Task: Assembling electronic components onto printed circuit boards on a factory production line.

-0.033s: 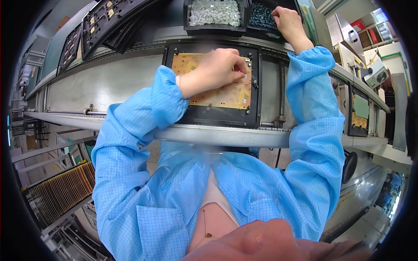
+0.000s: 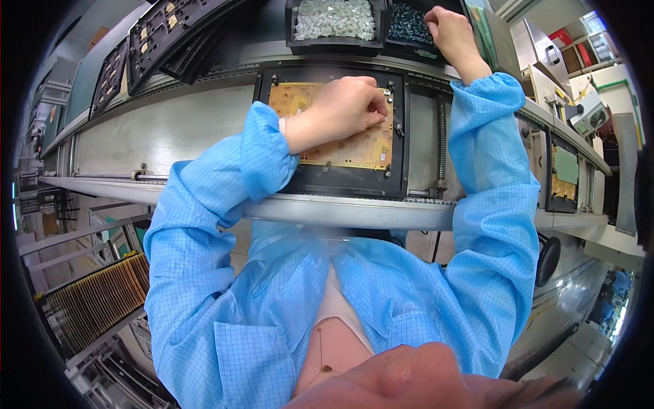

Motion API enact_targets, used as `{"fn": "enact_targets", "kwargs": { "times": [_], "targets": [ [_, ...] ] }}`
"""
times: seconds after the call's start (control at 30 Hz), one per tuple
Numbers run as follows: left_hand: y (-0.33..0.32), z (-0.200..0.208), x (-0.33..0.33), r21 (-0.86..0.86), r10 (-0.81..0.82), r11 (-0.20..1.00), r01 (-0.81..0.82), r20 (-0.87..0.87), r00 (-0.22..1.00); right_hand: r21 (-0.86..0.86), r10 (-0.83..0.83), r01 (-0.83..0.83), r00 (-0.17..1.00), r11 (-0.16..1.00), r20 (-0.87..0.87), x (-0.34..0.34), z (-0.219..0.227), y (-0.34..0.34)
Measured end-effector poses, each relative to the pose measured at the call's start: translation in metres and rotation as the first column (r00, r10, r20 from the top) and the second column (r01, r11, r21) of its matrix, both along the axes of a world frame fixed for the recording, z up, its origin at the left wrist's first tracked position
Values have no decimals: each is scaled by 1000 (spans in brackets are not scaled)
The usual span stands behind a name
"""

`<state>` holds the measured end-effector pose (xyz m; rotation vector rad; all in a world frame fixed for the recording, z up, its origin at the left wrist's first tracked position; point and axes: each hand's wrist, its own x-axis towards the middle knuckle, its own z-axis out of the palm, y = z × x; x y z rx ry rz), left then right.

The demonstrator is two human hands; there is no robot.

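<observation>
My left hand (image 2: 342, 109) is over a yellow-brown circuit board (image 2: 347, 153), its fingers pinched together close above the board's right part. Whatever those fingertips hold is too small or hidden to make out. The board lies in a black carrier frame (image 2: 300, 183) with small posts around its edge. At the far right, my right hand (image 2: 455, 39) reaches to a black bin of small dark blue parts (image 2: 411, 28). Its fingers are curled in at the bin's right side, and I cannot see what is between them. Beside that bin stands another black bin filled with whitish parts (image 2: 334, 20).
The carrier sits on a conveyor with a metal front rail (image 2: 354, 211). Black trays (image 2: 184, 34) are stacked at the far left. Farther right along the line is another carrier with a board (image 2: 564, 174). A slotted rack (image 2: 95, 300) stands at the lower left.
Both hands have shifted only slightly: the left a touch to the right, the right a touch farther away. Their grips look the same.
</observation>
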<state>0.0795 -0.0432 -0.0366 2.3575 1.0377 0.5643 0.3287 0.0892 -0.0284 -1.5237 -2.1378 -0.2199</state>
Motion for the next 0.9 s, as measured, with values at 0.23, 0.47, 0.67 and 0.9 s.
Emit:
{"fn": "enact_targets", "kwargs": {
  "times": [0.23, 0.47, 0.67, 0.9],
  "targets": [
    [0, -11, 7, 70, -7, 997, 14, -89, 996, 163, 267, -231, 931, 959, -249, -9, 11, -51],
    [1, -9, 9, 72, 43, 997, -31, -180, 983, 15, 225, -247, 857, 969, -464, -15, 5, -104],
    [5, -5, 12, 74, 25, 997, -4, -292, 956, -124, 136, -240, 829, 963, -543, -11, -7, -123],
    [-9, -10, 6, 277, 75, 961, -13, -218, 973, -133, 137, -261, 799, 956, -585, -19, -10, -131]
  ]
}}
